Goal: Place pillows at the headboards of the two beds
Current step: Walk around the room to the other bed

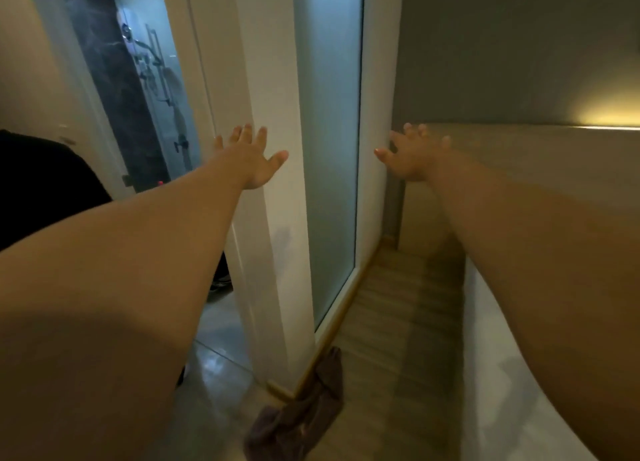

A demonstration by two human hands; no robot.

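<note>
Nearest the camera, two bare forearms stretch forward, and low at the right edge lies a pale strip of white bed (498,384) sheet. On the floor (391,322) between the arms lies a crumpled dark cloth (304,405), against the foot of the wall corner.

Further out, the left hand (252,159) is spread wide, fingers fanned, holding nothing, in front of the white door frame (273,114). The right hand (410,155) is likewise open and empty, fingers extended, near the corner where the frosted glass panel (329,149) meets the grey wall. Just beyond it stands the beige padded headboard (519,155), lit from the right by a warm lamp glow.

No pillow is visible anywhere here, so the task's thing lies out of view. As a judgement, a pillow should be light, soft and yielding, not fragile, with a smooth cover that slides a little. Both hands would take it best at opposite short ends or corners, pinching fabric and filling together so it does not sag.

Farthest back, through the doorway on the left, a dim shower fitting (152,62) shows.
</note>
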